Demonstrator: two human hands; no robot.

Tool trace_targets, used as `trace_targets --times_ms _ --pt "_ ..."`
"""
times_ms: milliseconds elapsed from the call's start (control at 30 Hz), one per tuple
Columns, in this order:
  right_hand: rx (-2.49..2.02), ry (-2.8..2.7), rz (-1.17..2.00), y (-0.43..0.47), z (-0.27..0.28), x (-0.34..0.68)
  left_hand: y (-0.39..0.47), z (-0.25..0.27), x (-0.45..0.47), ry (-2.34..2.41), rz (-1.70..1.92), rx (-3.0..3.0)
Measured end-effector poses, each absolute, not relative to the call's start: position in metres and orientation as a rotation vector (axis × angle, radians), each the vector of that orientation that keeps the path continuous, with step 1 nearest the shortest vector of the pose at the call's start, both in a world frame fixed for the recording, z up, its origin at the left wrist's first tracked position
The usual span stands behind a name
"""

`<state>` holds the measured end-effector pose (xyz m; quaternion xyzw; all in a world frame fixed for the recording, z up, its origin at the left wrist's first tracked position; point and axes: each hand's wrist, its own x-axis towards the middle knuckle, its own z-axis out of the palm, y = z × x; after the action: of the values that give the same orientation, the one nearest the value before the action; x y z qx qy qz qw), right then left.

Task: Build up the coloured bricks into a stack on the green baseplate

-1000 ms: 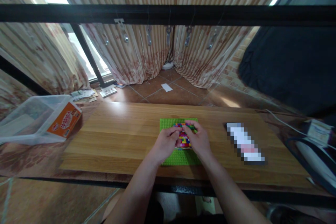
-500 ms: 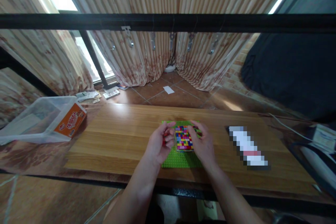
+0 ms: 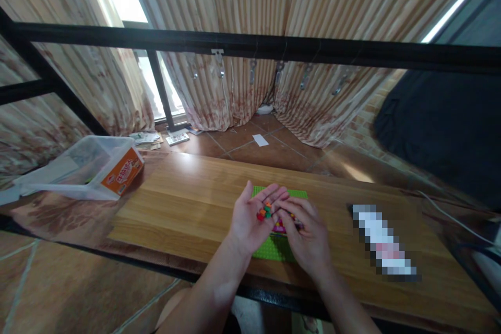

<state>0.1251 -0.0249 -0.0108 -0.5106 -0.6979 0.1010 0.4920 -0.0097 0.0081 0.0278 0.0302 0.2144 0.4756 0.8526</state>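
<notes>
My left hand (image 3: pixel 250 219) is turned palm up, fingers stretched out, and holds several small toy bricks (image 3: pixel 264 212) in red, orange and green. Over its fingers, my right hand (image 3: pixel 307 229) has thumb and fingers pinched together; whatever is between the fingertips is too small to make out. Beneath both hands lies a green studded baseplate (image 3: pixel 274 251) on the table. A block of many-coloured bricks (image 3: pixel 279 227) stands on the plate, mostly hidden by my hands.
On the wooden table (image 3: pixel 176 203) a blurred-out phone-like object (image 3: pixel 385 240) lies to the right. A clear plastic bin (image 3: pixel 82 188) with an orange label is at the left. A black metal rail (image 3: pixel 250 47) crosses beyond the table, with curtains (image 3: pixel 242 5) behind.
My left hand has opened from a loose curl to a flat palm, showing the bricks. My right hand has left the brick block and come to the left hand's fingers. The view has tilted.
</notes>
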Motion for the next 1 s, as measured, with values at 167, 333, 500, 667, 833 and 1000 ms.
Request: trace_targets --times_ms 167,333,500,667,833,1000 --pt "-1.266 -1.8 0.171 -0.0217 -0.0131 0.1267 0.0081 0.0244 -0.0078 0.411 0.931 0.091" --pt "-1.281 -1.811 0.171 -0.02 -0.014 0.1267 0.0076 0.0226 -0.0068 0.427 0.892 0.121" --pt "-1.259 -1.767 0.219 -0.0199 -0.0122 0.1251 0.0069 0.0236 -0.006 0.429 0.895 0.122" --pt "-1.249 -1.746 0.264 -0.0202 -0.0086 0.1279 0.0079 0.0224 -0.0051 0.444 0.895 0.107" --pt "-1.29 -1.708 0.274 -0.0201 -0.0078 0.133 0.0084 0.0208 -0.0051 0.473 0.901 0.126" --pt "-1.279 -1.701 0.291 -0.0187 -0.0108 0.1343 0.0077 0.0223 -0.0049 0.5 0.906 0.157"
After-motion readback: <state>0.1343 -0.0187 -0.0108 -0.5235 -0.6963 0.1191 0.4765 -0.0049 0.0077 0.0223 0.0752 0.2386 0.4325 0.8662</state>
